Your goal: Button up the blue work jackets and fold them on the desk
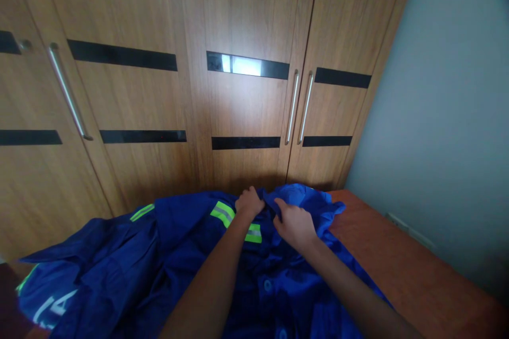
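A dark blue work jacket point(246, 270) with yellow-green and silver reflective strips lies spread before me, its buttons showing down the front. My left hand point(249, 202) is closed on the jacket's fabric near its far edge, just beyond a reflective strip. Close by on the right, my right hand point(295, 225) pinches a raised fold of the same jacket between thumb and fingers. More blue cloth is bunched beyond and to the right of that hand. White lettering shows on blue cloth point(51, 302) at the lower left.
The jacket lies on an orange-brown covered surface point(382, 233), which shows along the right. Behind it stands a wooden wardrobe point(246, 106) with black strips and long metal handles point(292, 107). A pale wall point(441, 106) rises on the right, with a socket strip point(409, 230) low down.
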A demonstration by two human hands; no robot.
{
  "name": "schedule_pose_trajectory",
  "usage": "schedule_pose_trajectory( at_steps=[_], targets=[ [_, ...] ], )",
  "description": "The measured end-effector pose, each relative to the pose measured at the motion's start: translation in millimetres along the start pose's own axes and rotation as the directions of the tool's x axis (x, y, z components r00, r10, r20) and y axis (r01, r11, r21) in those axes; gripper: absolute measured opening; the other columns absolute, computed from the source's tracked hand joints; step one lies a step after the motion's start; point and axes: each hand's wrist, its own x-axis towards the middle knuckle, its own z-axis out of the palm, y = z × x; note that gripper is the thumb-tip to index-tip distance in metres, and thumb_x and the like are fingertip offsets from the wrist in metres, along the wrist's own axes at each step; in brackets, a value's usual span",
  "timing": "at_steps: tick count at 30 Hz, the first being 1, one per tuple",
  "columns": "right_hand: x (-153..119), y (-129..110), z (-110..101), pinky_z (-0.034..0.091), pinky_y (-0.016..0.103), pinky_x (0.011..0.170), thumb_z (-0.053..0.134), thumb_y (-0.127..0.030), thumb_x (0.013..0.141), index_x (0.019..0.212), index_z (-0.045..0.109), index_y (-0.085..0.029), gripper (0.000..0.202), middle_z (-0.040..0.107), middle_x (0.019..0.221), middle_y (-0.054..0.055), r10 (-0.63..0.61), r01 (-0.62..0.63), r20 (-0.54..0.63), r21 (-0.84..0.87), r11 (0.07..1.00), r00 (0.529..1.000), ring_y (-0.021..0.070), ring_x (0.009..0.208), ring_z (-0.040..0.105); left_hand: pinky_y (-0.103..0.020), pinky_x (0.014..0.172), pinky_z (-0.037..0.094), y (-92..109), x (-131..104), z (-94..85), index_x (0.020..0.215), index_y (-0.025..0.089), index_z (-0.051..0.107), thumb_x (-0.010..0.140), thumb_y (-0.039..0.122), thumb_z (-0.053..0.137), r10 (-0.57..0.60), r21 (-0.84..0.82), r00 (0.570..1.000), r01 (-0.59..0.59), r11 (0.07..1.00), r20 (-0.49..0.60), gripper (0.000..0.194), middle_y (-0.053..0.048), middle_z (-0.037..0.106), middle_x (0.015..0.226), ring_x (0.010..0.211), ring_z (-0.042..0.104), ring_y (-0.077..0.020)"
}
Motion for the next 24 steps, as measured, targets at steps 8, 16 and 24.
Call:
schedule_pose_trajectory(
  at_steps=[8, 16, 24],
  targets=[
    [-18, 18, 17, 0.050, 0.042, 0.072, 0.054, -0.020, 0.077, 0.097, 0.066, -0.014, 0.024, 0.071, 0.089, 0.017, 0.120, -0.109, 0.134, -0.086, 0.990, 0.984, 0.0330, 0.086, 0.068, -0.041, 0.084, 0.052, -19, 14, 7.3, 0.114, 0.017, 0.058, 0.089, 0.034, 0.058, -0.032, 0.006, 0.996, 0.032, 0.999, 0.089, 0.031, -0.008, 0.060, 0.116, 0.100, 0.061, -0.0212],
    [23, 28, 16, 0.047, 0.047, 0.083, 0.060, -0.019, 0.075, 0.105, 0.065, -0.010, 0.032, 0.069, 0.096, 0.022, 0.192, -0.195, 0.040, 0.105, 0.975, 0.981, 0.0354, 0.097, 0.065, -0.035, 0.089, 0.047, -37, -10, -31.0, 0.111, 0.026, 0.065, 0.084, 0.025, 0.052, 0.051, -0.110, 0.991, -0.065, 0.992, -0.123, 0.029, -0.008, 0.070, 0.109, 0.105, 0.063, -0.0252],
    [54, 54, -27, 0.050, 0.024, 0.057, 0.037, -0.024, 0.086, 0.128, 0.053, -0.014, 0.046, 0.069, 0.072, 0.005, 0.331, -0.209, -0.092, 0.612, 0.763, 0.939, 0.0176, 0.066, 0.068, -0.026, 0.069, 0.051, -65, -32, -101.6, 0.111, 0.024, 0.066, 0.084, 0.027, 0.038, -0.048, -0.388, 0.949, -0.081, 0.918, -0.311, 0.039, 0.000, 0.072, 0.067, 0.068, 0.069, -0.0175]
  ],
)
